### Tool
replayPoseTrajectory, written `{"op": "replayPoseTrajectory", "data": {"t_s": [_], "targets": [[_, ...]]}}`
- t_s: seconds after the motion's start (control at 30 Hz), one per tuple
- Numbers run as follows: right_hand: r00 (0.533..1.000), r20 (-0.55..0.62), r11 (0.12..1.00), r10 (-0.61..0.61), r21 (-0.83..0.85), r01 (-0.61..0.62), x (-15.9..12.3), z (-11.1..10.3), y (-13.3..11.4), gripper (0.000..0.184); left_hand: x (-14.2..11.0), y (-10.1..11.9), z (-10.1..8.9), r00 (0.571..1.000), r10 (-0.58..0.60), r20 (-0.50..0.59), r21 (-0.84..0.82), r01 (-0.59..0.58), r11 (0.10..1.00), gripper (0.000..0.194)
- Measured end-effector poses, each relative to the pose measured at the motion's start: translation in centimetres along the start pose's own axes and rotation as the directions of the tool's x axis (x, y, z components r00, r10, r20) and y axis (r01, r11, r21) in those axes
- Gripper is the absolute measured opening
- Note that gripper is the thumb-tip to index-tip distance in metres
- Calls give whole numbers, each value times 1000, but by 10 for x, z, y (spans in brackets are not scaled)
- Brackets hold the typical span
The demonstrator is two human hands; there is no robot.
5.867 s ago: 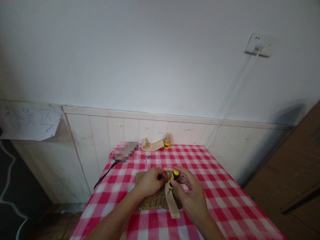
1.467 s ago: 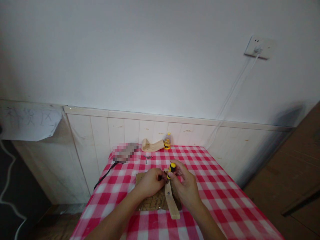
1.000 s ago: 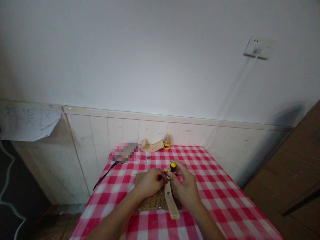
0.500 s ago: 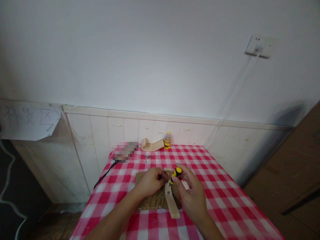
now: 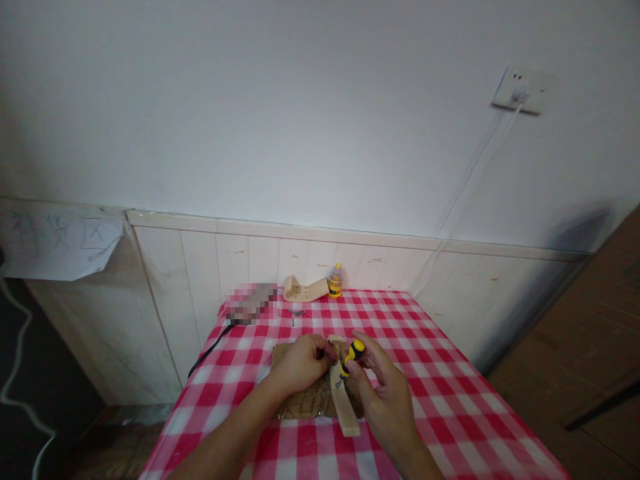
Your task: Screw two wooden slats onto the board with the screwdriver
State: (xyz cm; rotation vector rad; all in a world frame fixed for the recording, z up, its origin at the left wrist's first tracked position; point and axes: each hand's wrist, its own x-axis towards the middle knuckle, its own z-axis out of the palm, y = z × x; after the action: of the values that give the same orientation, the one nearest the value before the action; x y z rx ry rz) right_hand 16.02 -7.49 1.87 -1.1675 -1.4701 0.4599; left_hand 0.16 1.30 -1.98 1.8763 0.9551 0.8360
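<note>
We see two bare hands working over a pale wooden strip with a bend along its length. The strip lies lengthwise across a brown, printed cardboard-like piece with a shiny covering, its near end extending past that piece's near edge, over a red-and-white checked tablecloth.

The right hand holds a short yellow-and-black screwdriver between thumb and bent fingers. We observe the tool tilted, its handle leaning up and to the right and its tip at a small metal fastener on the strip, near the bend. The left hand is at the strip's far portion, its fingers curled inward and thumb close to them; we cannot tell whether they pinch anything, as the fingertips are partly hidden.

Beyond the hands, we note a few loose grey metal screws on the cloth. At the back stand an angled pale wooden part with small holes and, just beside its right end, a clear bottle with a yellow cap and label. At the back left we find a pixelated flat object with a black strap trailing over the cloth's edge. A white socket plate carries a plug and pale cord on the wall above.
</note>
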Motion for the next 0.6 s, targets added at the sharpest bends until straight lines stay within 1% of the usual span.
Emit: {"op": "replayPoseTrajectory", "data": {"t_s": [0.13,0.27,0.33,0.47,0.6], "targets": [[997,72,1000,-11,8,11,0,0,-3,38,-1,3,-1,1000,-9,-18,-15,9,1000,17],[992,127,1000,-18,-6,19,-1,0,-5,41,-3,10,-3,1000,-24,-5,-2,24,1000,19],[991,132,999,-31,-11,33,0,0,-5,42,-4,13,-3,1000,-26,-14,-13,26,1000,19],[993,99,996,-66,-49,71,1,-1,-4,37,-5,16,-3,1000,-18,-7,-43,17,999,19],[993,91,994,-80,-66,86,2,-1,-5,33,-4,16,-4,1000,-22,-1,-21,22,1000,19]]}}
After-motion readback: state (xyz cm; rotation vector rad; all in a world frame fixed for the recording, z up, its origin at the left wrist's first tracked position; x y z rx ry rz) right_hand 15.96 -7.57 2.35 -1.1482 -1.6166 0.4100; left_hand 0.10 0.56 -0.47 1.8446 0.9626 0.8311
